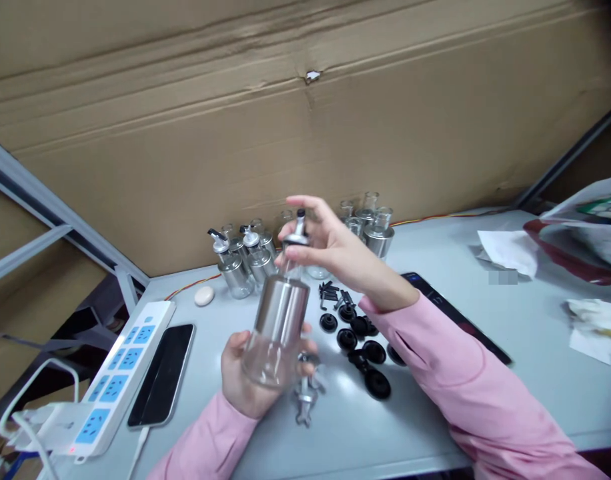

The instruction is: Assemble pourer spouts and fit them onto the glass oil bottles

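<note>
Head view shows the left hand [245, 377] cupped around the glass base of a steel-sleeved bottle [278, 320] above the table [485, 400], the right hand [330, 247] at 1 o'clock pinching its spout cap [298, 233]; probably light, slick, breakable, best gripped by the sleeve.

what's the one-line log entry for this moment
left hand: holds bottle by its base | right hand: fingers on spout cap | table: black caps, phone
</note>
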Tool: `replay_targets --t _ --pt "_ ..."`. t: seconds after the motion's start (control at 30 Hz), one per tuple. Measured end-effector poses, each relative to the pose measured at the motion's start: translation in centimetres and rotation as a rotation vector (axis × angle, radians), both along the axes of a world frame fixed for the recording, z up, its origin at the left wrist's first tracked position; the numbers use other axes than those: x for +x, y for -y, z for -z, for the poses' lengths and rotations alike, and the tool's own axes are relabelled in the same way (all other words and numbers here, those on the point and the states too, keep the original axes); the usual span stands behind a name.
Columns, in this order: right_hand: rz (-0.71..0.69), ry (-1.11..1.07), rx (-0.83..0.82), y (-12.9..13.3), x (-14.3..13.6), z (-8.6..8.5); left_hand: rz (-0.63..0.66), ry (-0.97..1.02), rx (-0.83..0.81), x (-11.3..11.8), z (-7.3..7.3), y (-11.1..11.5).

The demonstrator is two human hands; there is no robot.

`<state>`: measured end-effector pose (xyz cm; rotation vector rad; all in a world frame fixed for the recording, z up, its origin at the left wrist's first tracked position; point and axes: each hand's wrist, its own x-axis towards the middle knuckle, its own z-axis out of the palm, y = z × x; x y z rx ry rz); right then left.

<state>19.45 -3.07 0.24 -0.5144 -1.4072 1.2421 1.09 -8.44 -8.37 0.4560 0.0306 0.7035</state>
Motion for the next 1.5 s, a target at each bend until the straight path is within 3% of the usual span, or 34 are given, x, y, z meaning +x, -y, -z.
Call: replay_targets --t 0.1,0.2,0.3,0.4,0.53,0.87,1.13,1.37,1.5 --pt "0.309 0.010 0.127 -0.5 0.5 -0.1 -0.153 -0.090 -0.113 0.0 0.2 -1.0" --pt "0.543 0.150 0.284 -0.9 0.4 0.4 -0.162 -0.150 -0.165 0.2 0.6 -1.6" --pt "0.667 0.361 0.416 -1.6 -0.1 1.6 -0.154 -0.173 -0.169 0.4 0.7 -1.6" --pt "0.709 0.531 0.490 -2.6 -0.4 3.1 -0.170 -0.171 -0.123 0.3 0.4 -1.5" --pt "0.738 0.600 0.501 -3.8 -0.4 4.5 -0.185 -0.163 -0.092 0.0 0.1 -1.7" --pt "0.655 0.675 0.564 -5.2 -0.4 6.1 -0.166 -0.176 -0.091 -0.2 0.4 -1.8" --pt "0.679 0.912 0.638 -5.6 -0.5 7.4 -0.227 -0.211 -0.143 -0.1 -0.1 -1.6" --pt "0.899 1.088 0.630 -4.3 -1.1 6.4 -0.281 -0.245 -0.135 -0.1 -0.3 -1.8" --pt "0.880 1.117 0.635 -4.1 -1.1 6.0 -0.309 -0.231 -0.125 -0.3 -0.4 -2.1"
